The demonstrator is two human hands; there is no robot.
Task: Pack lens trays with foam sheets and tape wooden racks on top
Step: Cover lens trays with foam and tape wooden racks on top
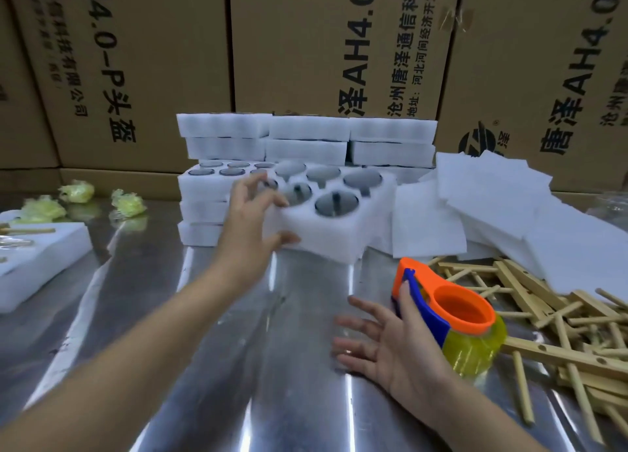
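Lens tray lies mid-table, just past the left hand, which grips its left end. One tray, six dark lenses. Right hand is spread wide, one finger touching one tape holder.

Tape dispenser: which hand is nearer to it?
Right. The right hand touches the tape dispenser with a fingertip; the left hand is farther away, holding the foam tray.

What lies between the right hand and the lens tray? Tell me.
Head view: only bare steel table between the right hand and the lens tray; the tape dispenser stands off to the hand's right.
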